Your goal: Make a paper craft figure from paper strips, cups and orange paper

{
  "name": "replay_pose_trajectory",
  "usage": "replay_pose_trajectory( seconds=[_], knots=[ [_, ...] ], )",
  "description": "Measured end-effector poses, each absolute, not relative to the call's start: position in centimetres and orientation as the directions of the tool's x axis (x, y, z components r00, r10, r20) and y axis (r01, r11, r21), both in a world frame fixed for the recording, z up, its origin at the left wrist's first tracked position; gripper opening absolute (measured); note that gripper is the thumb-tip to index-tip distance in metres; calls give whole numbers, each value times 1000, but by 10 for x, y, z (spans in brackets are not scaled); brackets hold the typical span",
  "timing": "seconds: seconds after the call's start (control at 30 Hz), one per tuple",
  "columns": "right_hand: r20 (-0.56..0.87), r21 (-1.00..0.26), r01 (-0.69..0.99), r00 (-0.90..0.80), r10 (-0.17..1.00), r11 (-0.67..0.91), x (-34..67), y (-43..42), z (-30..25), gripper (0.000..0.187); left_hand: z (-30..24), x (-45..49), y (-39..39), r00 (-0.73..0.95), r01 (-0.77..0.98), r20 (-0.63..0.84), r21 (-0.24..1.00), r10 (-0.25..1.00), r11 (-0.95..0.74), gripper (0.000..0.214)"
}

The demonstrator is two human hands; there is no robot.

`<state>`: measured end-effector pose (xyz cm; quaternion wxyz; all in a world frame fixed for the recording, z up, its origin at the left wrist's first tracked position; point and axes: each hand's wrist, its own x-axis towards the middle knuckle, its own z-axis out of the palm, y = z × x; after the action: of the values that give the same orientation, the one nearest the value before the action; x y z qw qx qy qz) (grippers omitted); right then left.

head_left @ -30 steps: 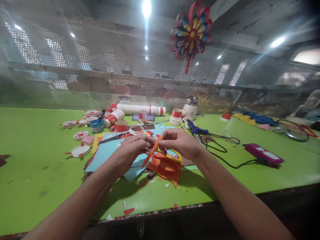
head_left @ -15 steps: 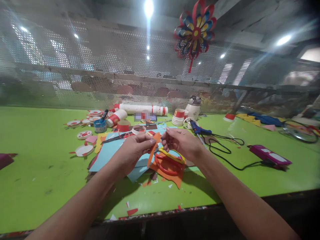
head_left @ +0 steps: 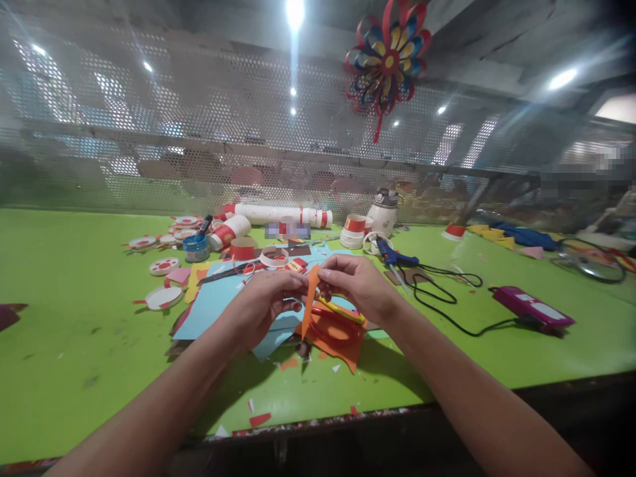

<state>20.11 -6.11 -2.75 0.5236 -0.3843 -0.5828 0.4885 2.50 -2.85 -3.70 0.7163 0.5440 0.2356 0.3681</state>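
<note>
My left hand (head_left: 268, 301) and my right hand (head_left: 358, 285) meet above the green table (head_left: 74, 344). Both pinch a narrow orange paper strip (head_left: 311, 298) that hangs down between them. Under the hands lie red-handled scissors (head_left: 335, 328) on a sheet of orange paper (head_left: 348, 351), with a yellow ring beside them. Light blue paper (head_left: 209, 308) spreads beneath my left hand.
Behind the hands stand white-and-red paper tubes (head_left: 278, 215), cut rings (head_left: 273, 257), round paper discs (head_left: 161, 266), a blue glue pot (head_left: 195, 247) and a white bottle (head_left: 382, 211). A blue glue gun (head_left: 392, 255) with black cable leads to a pink box (head_left: 531, 308). A paper pinwheel (head_left: 387, 63) hangs above.
My hands parted slightly half a second ago, then came back together on the orange strip, which now hangs more upright.
</note>
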Motion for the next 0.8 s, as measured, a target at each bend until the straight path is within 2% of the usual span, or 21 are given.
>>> replay_pose_trajectory(
  seconds=[0.13, 0.27, 0.37, 0.63, 0.8],
  knots=[
    [276, -960, 0, -170, 946, 280, 203, -62, -26, 13, -38, 24, -28, 625, -282, 56, 946, 779, 158, 18],
    [295, -949, 51, -201, 934, 310, 202, -63, -24, 15, -40, 26, -28, 589, -207, 121, 978, 799, 4, 16],
    [279, -958, 15, -198, 940, 287, 201, -63, -25, 18, -42, 27, -28, 555, -161, 125, 986, 823, -41, 16],
    [180, -976, -147, -108, 978, 164, 202, -57, -29, 40, -43, 27, -26, 549, -190, 111, 982, 829, -6, 15],
    [190, -976, -136, -140, 972, 171, 198, -58, -30, 38, -42, 25, -26, 571, -195, 132, 981, 810, -23, 16]
  ],
)
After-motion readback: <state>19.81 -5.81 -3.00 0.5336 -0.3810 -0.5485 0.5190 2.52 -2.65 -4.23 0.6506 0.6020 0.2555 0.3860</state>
